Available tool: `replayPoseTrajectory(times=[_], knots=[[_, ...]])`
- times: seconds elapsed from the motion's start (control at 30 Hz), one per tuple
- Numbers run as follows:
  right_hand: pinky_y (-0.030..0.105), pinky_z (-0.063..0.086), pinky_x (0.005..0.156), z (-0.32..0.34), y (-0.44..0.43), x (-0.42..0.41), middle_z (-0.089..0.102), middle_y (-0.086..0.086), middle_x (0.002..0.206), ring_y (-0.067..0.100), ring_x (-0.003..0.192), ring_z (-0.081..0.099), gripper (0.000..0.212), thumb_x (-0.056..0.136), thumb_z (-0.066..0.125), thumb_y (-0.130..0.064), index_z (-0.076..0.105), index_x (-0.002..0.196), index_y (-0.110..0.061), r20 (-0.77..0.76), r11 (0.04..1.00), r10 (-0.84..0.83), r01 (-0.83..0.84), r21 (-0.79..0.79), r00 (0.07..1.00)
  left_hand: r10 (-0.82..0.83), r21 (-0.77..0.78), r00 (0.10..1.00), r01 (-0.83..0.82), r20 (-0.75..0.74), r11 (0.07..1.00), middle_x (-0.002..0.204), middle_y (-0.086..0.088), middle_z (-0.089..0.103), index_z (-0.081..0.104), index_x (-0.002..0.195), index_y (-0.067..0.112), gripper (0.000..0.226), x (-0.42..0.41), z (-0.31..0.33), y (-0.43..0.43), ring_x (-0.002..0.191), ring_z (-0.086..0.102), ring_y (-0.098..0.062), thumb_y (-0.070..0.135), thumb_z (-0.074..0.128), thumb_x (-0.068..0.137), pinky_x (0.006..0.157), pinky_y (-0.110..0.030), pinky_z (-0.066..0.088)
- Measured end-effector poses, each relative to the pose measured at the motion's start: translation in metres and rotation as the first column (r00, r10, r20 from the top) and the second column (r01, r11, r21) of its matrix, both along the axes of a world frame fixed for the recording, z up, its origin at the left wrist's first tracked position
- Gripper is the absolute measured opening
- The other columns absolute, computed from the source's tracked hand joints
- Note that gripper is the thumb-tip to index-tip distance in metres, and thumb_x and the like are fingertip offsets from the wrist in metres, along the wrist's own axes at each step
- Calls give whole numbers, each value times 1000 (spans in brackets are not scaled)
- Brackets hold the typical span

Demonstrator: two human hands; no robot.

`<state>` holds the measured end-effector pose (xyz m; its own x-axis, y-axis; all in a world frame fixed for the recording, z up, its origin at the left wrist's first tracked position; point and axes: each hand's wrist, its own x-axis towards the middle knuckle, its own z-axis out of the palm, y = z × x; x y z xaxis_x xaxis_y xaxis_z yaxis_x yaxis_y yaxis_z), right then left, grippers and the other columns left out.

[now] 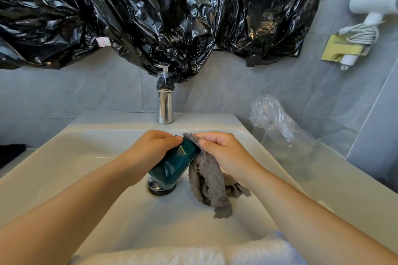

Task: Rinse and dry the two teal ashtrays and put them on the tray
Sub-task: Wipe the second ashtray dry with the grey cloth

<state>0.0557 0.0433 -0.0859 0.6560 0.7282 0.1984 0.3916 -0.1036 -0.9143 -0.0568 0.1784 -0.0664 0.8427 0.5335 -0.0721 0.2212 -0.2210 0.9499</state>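
Over the white sink basin [90, 157], my left hand [148, 150] grips a teal ashtray [174, 163], tilted on its edge with the outer side facing me. My right hand [221, 148] pinches a grey cloth [206, 180] against the ashtray's upper right rim. The rest of the cloth hangs down into the basin. Only one ashtray shows here; no second ashtray or tray is in view.
A chrome tap [165, 107] stands at the back of the sink, and the chrome drain [160, 187] sits below the ashtray. Black plastic sheeting [150, 17] covers the wall above. A clear plastic bag [280, 127] lies on the right counter. A white towel [193, 254] lies at the front edge.
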Motion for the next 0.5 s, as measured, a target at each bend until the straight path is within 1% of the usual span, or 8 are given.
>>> replayPoseTrajectory(times=[0.07,0.13,0.2,0.27,0.3,0.37,0.43,0.5], knots=[[31,45,105,1,1,2,70,-4,118,12,115,61,28,101,48,-15,68,120,-21,-22,1000,-26,26,9,999,-24,44,998,21,55,999,92,-18,73,70,93,8,21,0,1,-1,82,68,-30,24,57,95,79,-39,55],[35,48,101,1,0,6,72,-3,113,18,112,64,27,102,47,-18,69,115,-25,-68,999,-50,52,18,996,-49,78,994,41,99,996,93,-18,73,71,92,8,21,-1,3,-2,79,66,-26,21,56,95,75,-35,51],[36,49,101,1,-1,6,73,-4,111,18,112,65,29,102,46,-14,70,112,-27,-99,997,-45,50,50,994,-52,86,993,43,108,995,93,-18,72,70,91,9,20,-1,4,-2,81,64,-27,21,55,94,77,-36,49],[36,46,105,0,-1,4,72,-6,115,13,114,63,28,100,48,-11,70,111,-26,-104,996,-6,15,90,995,-46,45,996,42,81,998,94,-19,72,69,90,10,19,-1,3,-1,83,64,-29,23,56,93,80,-39,50],[36,45,106,-1,-1,3,71,-6,116,12,115,62,28,100,49,-11,69,111,-26,-90,995,14,-6,95,996,-45,18,997,44,61,999,95,-19,71,68,91,9,20,-2,3,-2,83,64,-30,26,57,92,81,-39,50],[30,45,105,1,-1,-2,70,-8,117,8,115,61,27,100,50,-11,69,111,-27,-40,996,48,-46,71,998,-32,-19,999,33,22,999,94,-17,72,68,93,11,22,-2,1,-3,86,67,-31,31,57,93,84,-40,53],[23,46,102,1,-1,-2,70,-11,116,4,114,61,29,100,49,-11,68,113,-29,-6,997,67,-67,41,998,-22,24,1000,23,-4,999,92,-12,72,67,92,16,21,-3,0,-3,88,67,-29,32,55,94,85,-40,53],[23,45,101,0,-1,-1,69,-12,117,4,115,60,30,101,48,-12,66,117,-30,1,998,52,-52,23,999,-67,89,998,67,-4,994,92,-11,71,68,93,15,17,-3,-1,-4,86,66,-27,26,54,95,82,-38,52]])
